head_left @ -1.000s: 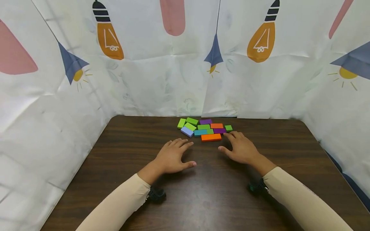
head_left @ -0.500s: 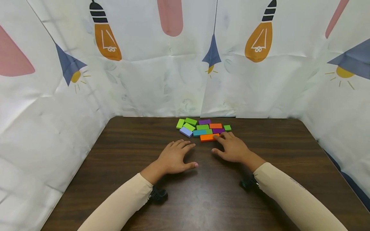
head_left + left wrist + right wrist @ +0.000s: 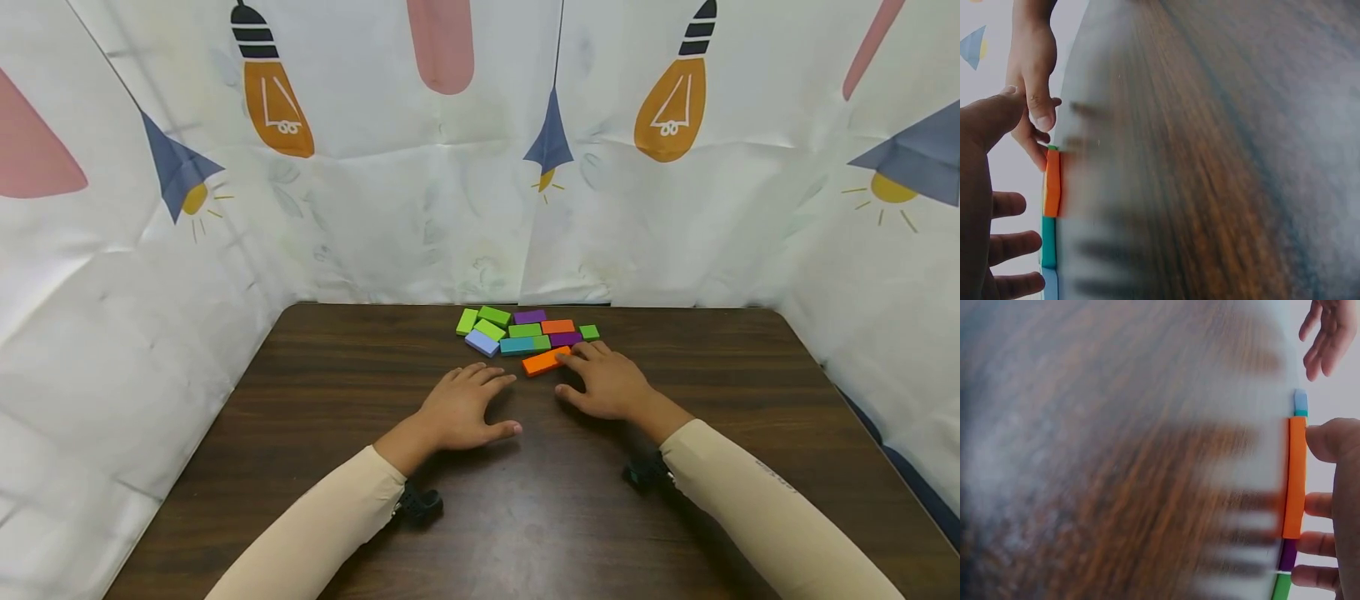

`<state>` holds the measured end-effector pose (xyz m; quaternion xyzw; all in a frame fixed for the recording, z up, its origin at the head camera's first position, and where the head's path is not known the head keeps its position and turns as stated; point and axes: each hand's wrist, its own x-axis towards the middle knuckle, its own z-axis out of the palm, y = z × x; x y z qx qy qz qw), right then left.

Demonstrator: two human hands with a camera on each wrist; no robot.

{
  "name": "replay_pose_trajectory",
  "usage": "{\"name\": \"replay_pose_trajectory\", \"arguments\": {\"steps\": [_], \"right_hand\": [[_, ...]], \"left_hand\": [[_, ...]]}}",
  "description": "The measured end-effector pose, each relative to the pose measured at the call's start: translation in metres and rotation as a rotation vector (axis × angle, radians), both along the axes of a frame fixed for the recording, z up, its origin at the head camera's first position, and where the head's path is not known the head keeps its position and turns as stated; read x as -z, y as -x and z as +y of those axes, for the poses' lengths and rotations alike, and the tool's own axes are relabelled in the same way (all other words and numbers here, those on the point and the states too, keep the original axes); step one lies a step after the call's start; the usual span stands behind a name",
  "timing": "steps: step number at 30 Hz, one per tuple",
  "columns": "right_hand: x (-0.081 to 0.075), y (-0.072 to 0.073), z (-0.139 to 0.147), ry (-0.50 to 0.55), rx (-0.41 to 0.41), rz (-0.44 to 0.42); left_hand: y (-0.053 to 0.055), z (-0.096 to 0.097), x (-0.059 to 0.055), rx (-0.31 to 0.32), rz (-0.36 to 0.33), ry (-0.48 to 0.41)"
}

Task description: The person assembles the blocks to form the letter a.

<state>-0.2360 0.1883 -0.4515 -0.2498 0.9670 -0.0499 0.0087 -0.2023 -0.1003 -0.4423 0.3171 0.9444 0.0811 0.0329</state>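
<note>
At the near side of a cluster of flat coloured blocks lies an orange block [image 3: 542, 362], slightly angled, its left end nearer me. My right hand [image 3: 609, 382] has its index fingertip on that block's right end; its fingers are spread and the thumb is apart. In the right wrist view the orange block [image 3: 1295, 478] stretches beside the thumb and fingers. My left hand [image 3: 465, 410] hovers low at the left with spread fingers, holding nothing. Behind the orange block lie a teal block [image 3: 516, 346], a purple block [image 3: 566, 339] and a light blue block [image 3: 482, 342].
Several green blocks, a second orange block [image 3: 557, 326] and another purple block [image 3: 529, 317] lie close together near the far edge of the brown wooden table [image 3: 315, 358]. A printed white curtain [image 3: 420, 225] stands behind it. Each wrist bears a dark strapped device.
My right hand has moved left and its index finger has come onto the orange block. That block's left end has swung toward me, off the row. The left hand has shifted slightly right.
</note>
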Motion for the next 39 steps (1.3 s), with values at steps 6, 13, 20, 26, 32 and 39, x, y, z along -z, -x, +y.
{"name": "replay_pose_trajectory", "arguments": {"steps": [6,13,20,26,32,39], "right_hand": [[0.002,0.000,0.004,0.027,-0.001,0.026],[0.003,0.000,0.000,0.071,0.024,0.052],[0.001,-0.001,-0.001,0.086,0.025,0.035],[0.003,0.002,0.004,0.073,-0.007,0.024],[0.003,0.004,0.006,0.079,-0.006,0.021],[0.004,0.005,0.007,0.087,-0.007,0.014]], "left_hand": [[0.001,0.005,0.002,0.016,-0.009,-0.010],[0.003,0.011,0.003,0.047,-0.004,-0.025],[0.006,0.017,0.003,0.091,-0.025,-0.037],[0.008,0.026,0.005,0.143,-0.038,-0.010],[0.010,0.036,0.004,0.158,-0.054,0.001],[0.017,0.045,0.008,0.175,-0.057,0.048]]}}
